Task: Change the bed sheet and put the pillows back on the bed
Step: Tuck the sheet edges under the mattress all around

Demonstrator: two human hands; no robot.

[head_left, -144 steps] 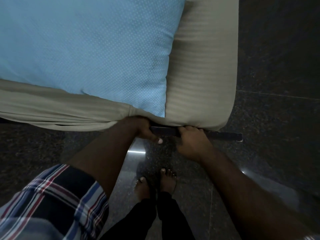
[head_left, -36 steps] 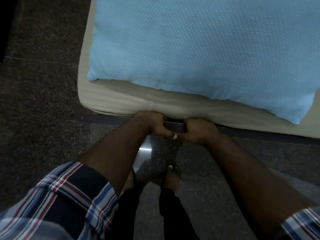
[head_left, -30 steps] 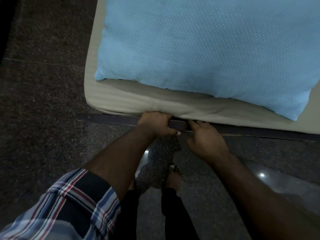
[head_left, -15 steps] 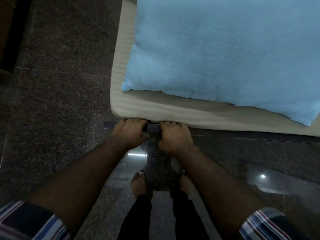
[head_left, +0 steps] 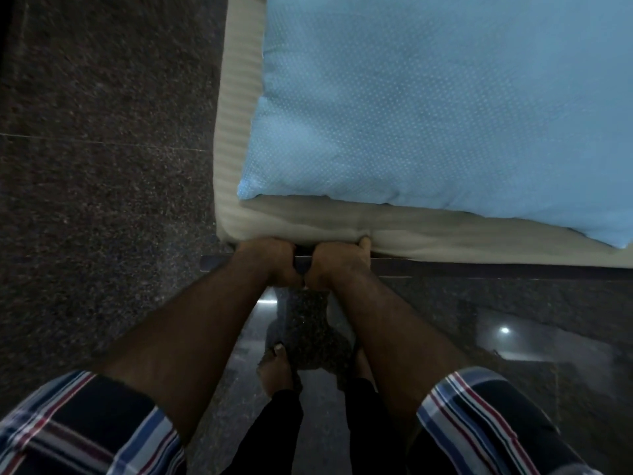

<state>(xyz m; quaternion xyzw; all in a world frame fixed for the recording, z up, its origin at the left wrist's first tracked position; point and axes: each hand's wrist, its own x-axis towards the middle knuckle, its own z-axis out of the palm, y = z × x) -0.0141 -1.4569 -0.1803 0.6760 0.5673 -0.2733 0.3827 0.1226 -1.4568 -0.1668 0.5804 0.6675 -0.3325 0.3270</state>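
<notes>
Looking down at the bed sheet (head_left: 308, 224), we see pale beige cloth with faint stripes drawn over the mattress, covering its top and hanging down its near side at the near left corner of the bed. Our left hand (head_left: 270, 258) and right hand (head_left: 337, 260) sit side by side, nearly touching, at the lower hem of that sheet just in from the corner; both have their fingers curled under the edge of the cloth, gripping it where it meets the dark bed frame (head_left: 479, 265). The right thumb shows against the sheet's side, pressed into a small fold. On top of the sheet lies a light blue pillow (head_left: 428, 108) with fine white dots, its near left corner close to the bed's corner and its near edge running along the bed's near edge, leaving a strip of sheet bare on the left and in front. The frame shows as a dark bar just below the mattress, stretching right from our hands. Around the bed is a dark speckled stone floor (head_left: 102, 166), glossy enough to reflect a lamp on the right. Our plaid sleeves (head_left: 78, 430) are rolled above the forearms, and our bare feet (head_left: 275, 368) stand close to the frame.
</notes>
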